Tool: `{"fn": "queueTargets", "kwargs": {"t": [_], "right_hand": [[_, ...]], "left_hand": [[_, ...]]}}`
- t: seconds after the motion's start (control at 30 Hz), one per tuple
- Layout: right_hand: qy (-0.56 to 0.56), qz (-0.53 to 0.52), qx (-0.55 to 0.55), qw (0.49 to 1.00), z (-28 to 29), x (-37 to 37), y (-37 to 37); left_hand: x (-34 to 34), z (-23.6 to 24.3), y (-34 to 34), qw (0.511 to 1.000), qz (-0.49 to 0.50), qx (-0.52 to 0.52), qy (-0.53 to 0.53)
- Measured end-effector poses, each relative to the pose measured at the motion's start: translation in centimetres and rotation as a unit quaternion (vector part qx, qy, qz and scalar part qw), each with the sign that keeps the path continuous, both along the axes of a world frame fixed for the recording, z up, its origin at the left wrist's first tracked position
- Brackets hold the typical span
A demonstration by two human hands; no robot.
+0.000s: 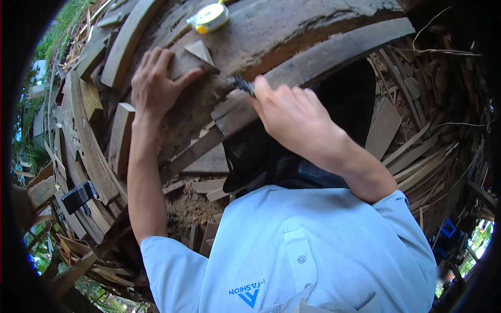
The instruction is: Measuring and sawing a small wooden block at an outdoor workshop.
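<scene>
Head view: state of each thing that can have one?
Left hand: open, thumb out, over a wood piece.
Right hand: closed around a dark tool.
Dark tool: gripped, tip blurred.
Tape measure: lying on broad timber, blade unclear.
Black device: on planks, power unclear.

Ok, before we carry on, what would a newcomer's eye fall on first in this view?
Probably the light blue shirt filling the lower middle, then the pale tape measure with yellow parts near the top edge. Between them, left of centre, the left hand is spread beside a small pale-faced wooden piece; near the centre, the right hand grips a dark tool.
</scene>
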State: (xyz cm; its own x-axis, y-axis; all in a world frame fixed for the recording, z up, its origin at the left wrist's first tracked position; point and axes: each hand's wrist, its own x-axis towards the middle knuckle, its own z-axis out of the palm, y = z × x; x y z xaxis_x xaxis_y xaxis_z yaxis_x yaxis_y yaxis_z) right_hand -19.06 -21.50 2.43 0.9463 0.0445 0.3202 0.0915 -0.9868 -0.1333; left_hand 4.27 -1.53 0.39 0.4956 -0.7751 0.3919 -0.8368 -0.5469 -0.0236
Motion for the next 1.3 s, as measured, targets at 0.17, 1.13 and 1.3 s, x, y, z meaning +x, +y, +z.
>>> {"fn": "queueTargets", "kwargs": {"t": [0.17, 1.13, 1.3], "right_hand": [[0.159, -0.075, 0.087, 0.981, 2.0, -4.0, -2.2], [0.159, 0.027, 0.326, 0.931, 0.4, -8.4, -7.2], [0.132, 0.010, 0.372, 0.919, -0.7, -8.0, -7.0]], "left_hand": [[-0.8, 1.6, -1.7, 0.998, 0.030, -0.005, 0.052], [-10.1, 4.7, -1.3, 0.894, 0.133, -0.146, 0.402], [-10.8, 4.7, -1.7, 0.903, 0.134, -0.107, 0.395]]}}
